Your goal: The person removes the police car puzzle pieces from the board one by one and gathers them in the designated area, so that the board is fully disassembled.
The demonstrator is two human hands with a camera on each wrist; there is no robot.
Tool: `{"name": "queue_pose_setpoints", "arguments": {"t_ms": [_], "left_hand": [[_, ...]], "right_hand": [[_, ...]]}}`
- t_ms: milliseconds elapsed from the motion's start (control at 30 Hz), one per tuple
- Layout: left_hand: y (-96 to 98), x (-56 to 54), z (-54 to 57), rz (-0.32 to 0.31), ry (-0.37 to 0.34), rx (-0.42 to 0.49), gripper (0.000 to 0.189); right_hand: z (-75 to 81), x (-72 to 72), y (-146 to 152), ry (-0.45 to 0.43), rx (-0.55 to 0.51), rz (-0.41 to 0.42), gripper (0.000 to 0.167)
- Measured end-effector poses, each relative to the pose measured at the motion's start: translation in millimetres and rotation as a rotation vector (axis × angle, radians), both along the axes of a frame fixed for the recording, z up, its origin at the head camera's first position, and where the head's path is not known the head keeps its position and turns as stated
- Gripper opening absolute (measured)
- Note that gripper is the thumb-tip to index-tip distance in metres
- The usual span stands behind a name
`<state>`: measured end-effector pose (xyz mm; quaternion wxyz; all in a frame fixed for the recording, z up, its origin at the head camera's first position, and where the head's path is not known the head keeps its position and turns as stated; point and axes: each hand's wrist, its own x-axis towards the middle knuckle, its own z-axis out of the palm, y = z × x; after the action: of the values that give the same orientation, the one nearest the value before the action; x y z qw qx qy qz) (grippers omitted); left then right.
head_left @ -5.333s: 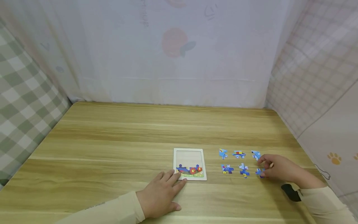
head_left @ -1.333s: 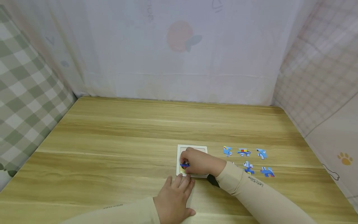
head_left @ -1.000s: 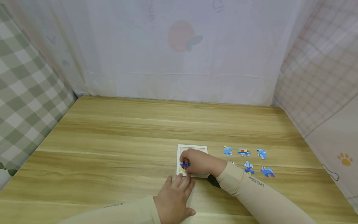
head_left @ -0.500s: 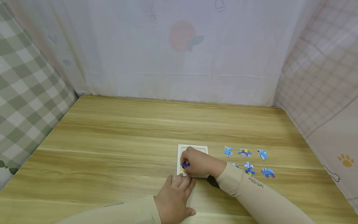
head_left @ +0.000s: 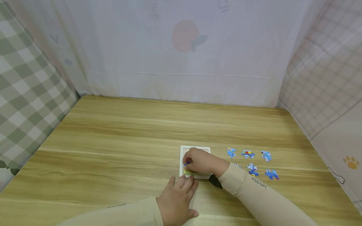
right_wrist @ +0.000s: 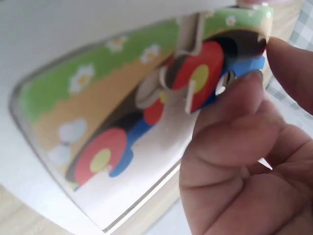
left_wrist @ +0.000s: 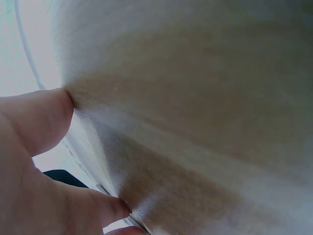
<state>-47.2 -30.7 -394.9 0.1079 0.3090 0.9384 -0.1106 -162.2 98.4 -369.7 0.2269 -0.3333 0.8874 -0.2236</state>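
Note:
A small white-rimmed puzzle tray (head_left: 181, 158) lies on the table before me. Over its left part, my right hand (head_left: 202, 161) pinches a jigsaw piece (right_wrist: 198, 81) between thumb and fingertips. The right wrist view shows a red-and-yellow wheel, blue and green on this piece, which is tilted at the tray. Beside it in the tray, another jigsaw piece (right_wrist: 100, 152) has a red wheel and a flowered green strip. My left hand (head_left: 176, 201) rests with fingers spread, its fingertips at the tray's near rim. The right hand hides much of the tray.
Several loose blue puzzle pieces (head_left: 252, 169) lie in two rows to the right of the tray, one partly behind the right sleeve (head_left: 240, 182). The wooden table (head_left: 118, 131) ends at a pale curtain (head_left: 135, 84) at the back.
The right hand has come from beside the loose pieces to the tray. Over the last second it stays there while the pinched piece changes its tilt slightly. The left hand keeps still lately.

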Motion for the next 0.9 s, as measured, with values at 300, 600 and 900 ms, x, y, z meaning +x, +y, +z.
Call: {"name": "queue_pose_setpoints", "arguments": {"t_ms": [300, 600, 900], "left_hand": [[1.2, -0.3, 0.4, 0.010, -0.007, -0.011, 0.082], [2.0, -0.5, -1.4, 0.003, -0.012, -0.026, 0.083], [0.9, -1.0, -1.8, 0.001, -0.029, -0.020, 0.083]], "right_hand": [[-1.8, -4.8, 4.4, -0.065, -0.044, 0.026, 0.008], [-2.6, -3.4, 4.2, -0.167, -0.098, -0.052, 0.009], [-3.8, -3.1, 5.6, -0.308, -0.169, -0.086, 0.011]]}}
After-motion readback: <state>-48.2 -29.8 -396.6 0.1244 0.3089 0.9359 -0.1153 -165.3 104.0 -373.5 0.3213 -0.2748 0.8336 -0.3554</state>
